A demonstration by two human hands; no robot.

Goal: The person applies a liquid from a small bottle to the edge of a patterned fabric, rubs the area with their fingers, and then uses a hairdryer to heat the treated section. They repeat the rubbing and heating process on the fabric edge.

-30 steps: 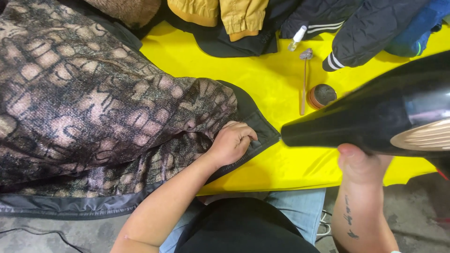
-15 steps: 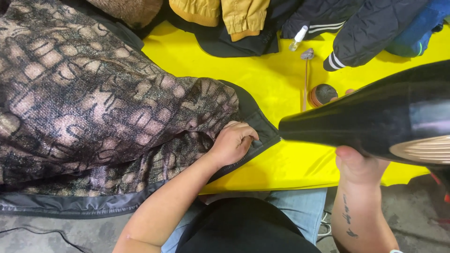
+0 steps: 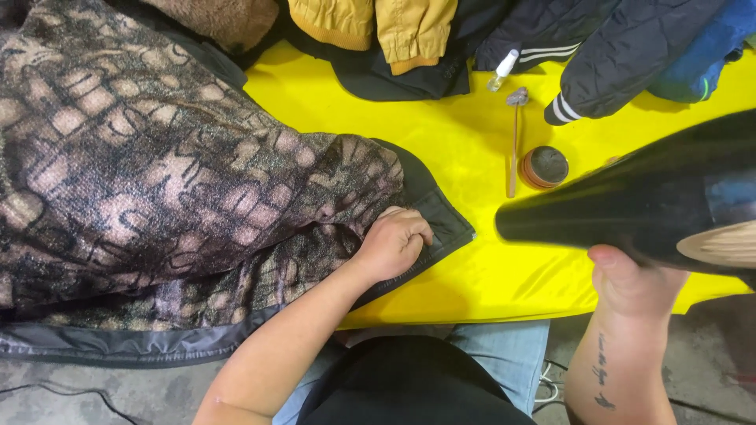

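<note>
The bench [image 3: 472, 275] wears a bright yellow cover. A large patterned brown jacket [image 3: 157, 181] lies across its left part. Along the far edge lie mustard [image 3: 370, 24], black [image 3: 543, 31] and blue garments [image 3: 709, 47]. Near them rest a small spray bottle [image 3: 502, 71], a thin brush [image 3: 514, 142] and a round tin [image 3: 543, 167].

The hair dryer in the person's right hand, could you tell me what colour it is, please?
Black, seen in the head view: the hair dryer in the right hand.

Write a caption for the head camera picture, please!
Left hand presses patterned jacket; right hand aims black hair dryer.
</note>
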